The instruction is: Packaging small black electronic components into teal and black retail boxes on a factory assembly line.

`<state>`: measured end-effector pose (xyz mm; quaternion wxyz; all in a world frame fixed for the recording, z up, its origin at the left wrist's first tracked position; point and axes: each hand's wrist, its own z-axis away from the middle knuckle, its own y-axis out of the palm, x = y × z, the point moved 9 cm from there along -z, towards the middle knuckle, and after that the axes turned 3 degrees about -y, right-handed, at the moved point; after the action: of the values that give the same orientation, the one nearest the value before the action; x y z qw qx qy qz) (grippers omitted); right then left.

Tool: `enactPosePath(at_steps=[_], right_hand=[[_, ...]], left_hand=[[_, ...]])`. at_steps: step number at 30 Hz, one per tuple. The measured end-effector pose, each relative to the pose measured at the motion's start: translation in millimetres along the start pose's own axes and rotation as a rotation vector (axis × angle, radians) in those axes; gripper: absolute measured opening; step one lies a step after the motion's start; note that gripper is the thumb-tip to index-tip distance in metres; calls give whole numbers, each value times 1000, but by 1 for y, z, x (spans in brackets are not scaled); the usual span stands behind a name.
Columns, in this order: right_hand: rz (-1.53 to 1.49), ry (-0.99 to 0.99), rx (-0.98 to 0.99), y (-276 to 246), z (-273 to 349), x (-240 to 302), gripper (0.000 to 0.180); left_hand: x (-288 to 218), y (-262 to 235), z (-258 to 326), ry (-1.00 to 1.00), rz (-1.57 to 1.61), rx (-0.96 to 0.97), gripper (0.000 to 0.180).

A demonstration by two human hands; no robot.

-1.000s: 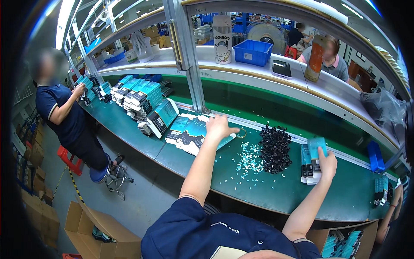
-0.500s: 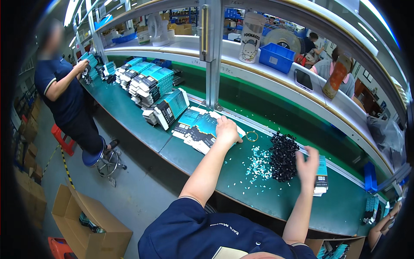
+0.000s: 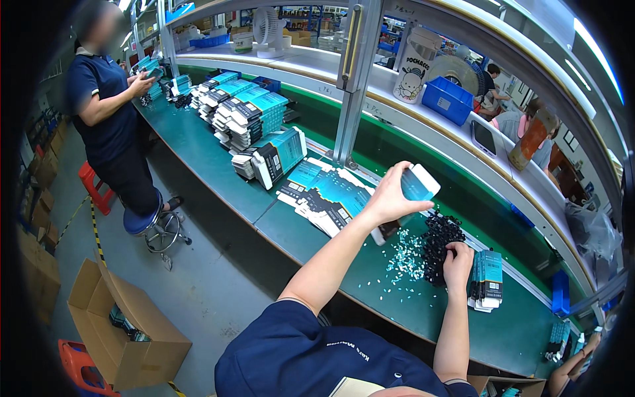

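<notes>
left hand: grip closed around teal box, lifted above counter | right hand: fingers curled into black parts pile, hold unclear

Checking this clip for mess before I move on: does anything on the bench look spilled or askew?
Yes. Small pale bits lie scattered loose over the green bench, beside the pile of black parts under the right hand. The flat cartons near the left hand lie fanned unevenly, not squared.
</notes>
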<state>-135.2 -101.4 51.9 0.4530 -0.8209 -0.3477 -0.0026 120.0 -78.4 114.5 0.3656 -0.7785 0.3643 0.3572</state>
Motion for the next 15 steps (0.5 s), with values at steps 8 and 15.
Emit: enactPosePath(at_steps=[8,15], right_hand=[[60,-18,-81,-4,-6,6,10],[-325,181,-170,-17,-7,-4,9]], left_hand=[[43,85,17,-576,1263,363,44],[42,117,38,-713,1306,465,26]])
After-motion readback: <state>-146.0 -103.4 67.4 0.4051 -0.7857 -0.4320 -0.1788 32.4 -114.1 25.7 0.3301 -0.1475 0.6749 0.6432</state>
